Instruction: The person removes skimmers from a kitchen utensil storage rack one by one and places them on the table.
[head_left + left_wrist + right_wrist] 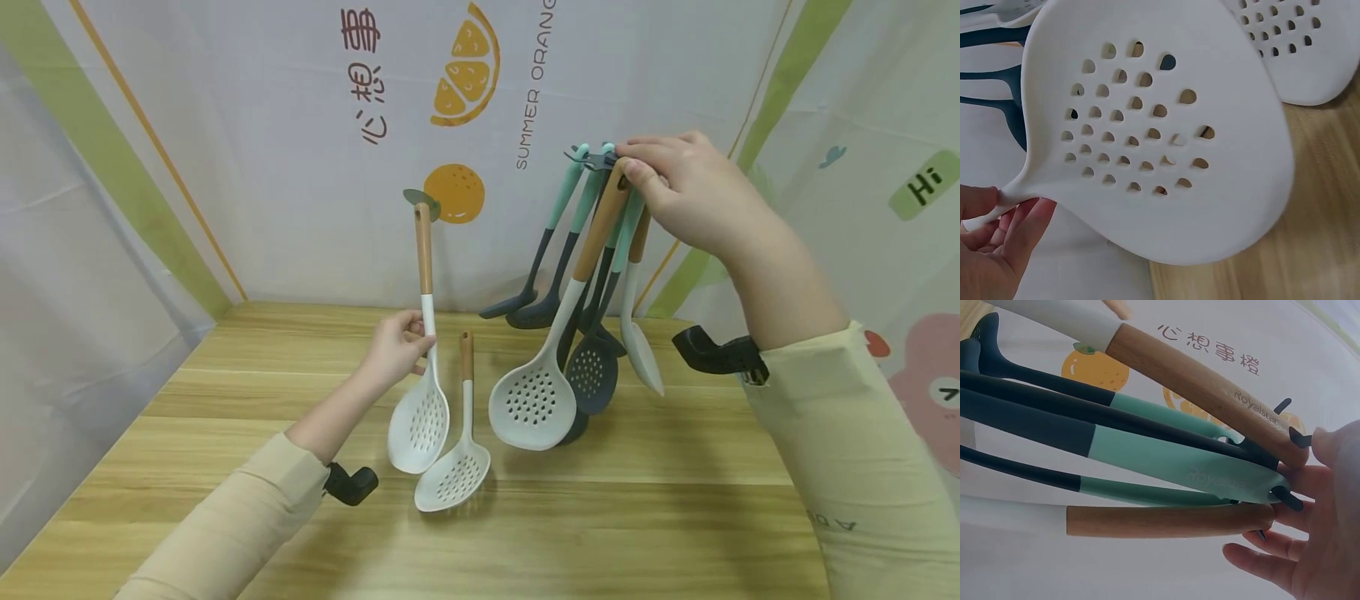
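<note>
Pinching a white slotted turner [418,421] upright by its neck in the left hand [393,350], wooden handle up and broad end down, just beside a second white slotted utensil [456,475] resting on the wood-grain surface [600,533]. Grasping the top of a dark hooked rack [596,160] in the right hand [686,187], with thumb by a hook at the tip of a wooden handle and fingers behind. Hung there, close together: a white skimmer [534,404], lettered "Royalstar" on its handle, a white ladle [641,354] and several dark utensils [592,375] with mint-green handles. Set against a pale backdrop [300,208] printed with oranges.
</note>
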`<action>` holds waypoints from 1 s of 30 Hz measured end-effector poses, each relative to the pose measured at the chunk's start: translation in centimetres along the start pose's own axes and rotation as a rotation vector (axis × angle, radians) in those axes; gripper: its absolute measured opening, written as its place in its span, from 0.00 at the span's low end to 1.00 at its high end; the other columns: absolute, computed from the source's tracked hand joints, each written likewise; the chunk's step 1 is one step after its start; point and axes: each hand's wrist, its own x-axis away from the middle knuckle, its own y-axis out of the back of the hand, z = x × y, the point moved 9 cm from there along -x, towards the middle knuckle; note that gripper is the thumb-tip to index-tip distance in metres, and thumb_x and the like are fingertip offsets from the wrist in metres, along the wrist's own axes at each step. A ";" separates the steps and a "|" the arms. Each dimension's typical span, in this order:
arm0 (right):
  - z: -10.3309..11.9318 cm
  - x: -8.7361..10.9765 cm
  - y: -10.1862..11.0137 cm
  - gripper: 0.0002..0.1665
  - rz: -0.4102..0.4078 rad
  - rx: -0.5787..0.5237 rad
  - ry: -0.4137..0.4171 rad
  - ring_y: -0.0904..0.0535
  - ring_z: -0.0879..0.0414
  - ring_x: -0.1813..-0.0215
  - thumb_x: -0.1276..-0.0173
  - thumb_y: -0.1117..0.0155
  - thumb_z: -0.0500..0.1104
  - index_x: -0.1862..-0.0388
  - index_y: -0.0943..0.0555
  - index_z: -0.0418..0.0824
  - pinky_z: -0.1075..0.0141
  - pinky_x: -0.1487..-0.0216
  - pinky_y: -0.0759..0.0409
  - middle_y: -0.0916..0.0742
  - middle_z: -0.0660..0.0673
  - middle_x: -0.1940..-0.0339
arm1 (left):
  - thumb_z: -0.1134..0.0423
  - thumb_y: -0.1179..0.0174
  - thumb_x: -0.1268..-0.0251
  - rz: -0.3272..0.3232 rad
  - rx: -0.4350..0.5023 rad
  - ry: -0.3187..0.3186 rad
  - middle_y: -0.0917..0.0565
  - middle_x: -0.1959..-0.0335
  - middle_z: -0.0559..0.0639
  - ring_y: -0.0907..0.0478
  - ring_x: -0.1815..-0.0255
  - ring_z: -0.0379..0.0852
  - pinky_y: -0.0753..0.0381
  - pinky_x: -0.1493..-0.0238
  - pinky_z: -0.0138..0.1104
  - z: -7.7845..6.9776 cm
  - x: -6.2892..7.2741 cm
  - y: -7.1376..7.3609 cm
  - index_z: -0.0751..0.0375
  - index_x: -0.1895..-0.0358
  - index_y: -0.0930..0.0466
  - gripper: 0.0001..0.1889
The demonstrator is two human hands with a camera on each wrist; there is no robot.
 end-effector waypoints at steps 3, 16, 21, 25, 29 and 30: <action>0.1 0.0 0.0 0.30 -0.004 0.011 0.002 0.45 0.39 0.29 0.21 0.66 0.52 0.28 0.35 0.39 0.41 0.34 0.46 0.33 0.40 0.28 | 0.78 0.43 0.37 0.003 -0.011 0.010 0.24 0.59 0.64 0.19 0.70 0.49 0.17 0.72 0.42 0.6 0.1 -0.1 0.76 0.39 0.32 0.23; 0.0 0.0 0.0 0.30 -0.005 0.021 0.000 0.43 0.37 0.31 0.21 0.65 0.52 0.28 0.35 0.40 0.41 0.36 0.44 0.33 0.39 0.28 | 0.80 0.43 0.40 0.012 -0.100 0.079 0.24 0.64 0.63 0.19 0.76 0.49 0.17 0.74 0.42 2.9 0.3 -0.7 0.73 0.34 0.38 0.29; 0.0 0.0 0.0 0.30 -0.007 0.019 0.002 0.43 0.37 0.31 0.21 0.65 0.52 0.28 0.35 0.40 0.41 0.36 0.44 0.33 0.40 0.28 | 0.81 0.44 0.40 0.036 -0.086 0.110 0.26 0.66 0.61 0.20 0.77 0.49 0.17 0.75 0.41 3.7 0.5 -1.0 0.74 0.33 0.39 0.30; 0.0 0.0 0.0 0.30 -0.005 0.015 0.000 0.43 0.37 0.31 0.21 0.65 0.52 0.28 0.35 0.40 0.41 0.36 0.44 0.33 0.40 0.28 | 0.80 0.44 0.39 0.060 -0.069 0.150 0.26 0.66 0.61 0.21 0.77 0.49 0.17 0.75 0.42 4.4 0.7 -1.1 0.73 0.32 0.41 0.31; -0.1 0.0 0.0 0.30 -0.005 0.013 -0.002 0.42 0.37 0.32 0.21 0.65 0.52 0.28 0.35 0.40 0.41 0.37 0.43 0.33 0.40 0.28 | 0.80 0.44 0.39 0.082 -0.056 0.189 0.25 0.66 0.61 0.22 0.76 0.50 0.17 0.74 0.43 5.0 0.9 -1.2 0.71 0.32 0.41 0.31; -0.1 0.0 0.0 0.30 -0.004 0.013 -0.003 0.43 0.37 0.32 0.21 0.65 0.52 0.28 0.35 0.40 0.41 0.37 0.43 0.33 0.40 0.28 | 0.80 0.43 0.39 0.085 -0.056 0.199 0.25 0.67 0.61 0.22 0.75 0.51 0.17 0.73 0.43 5.1 0.9 -1.2 0.71 0.32 0.41 0.31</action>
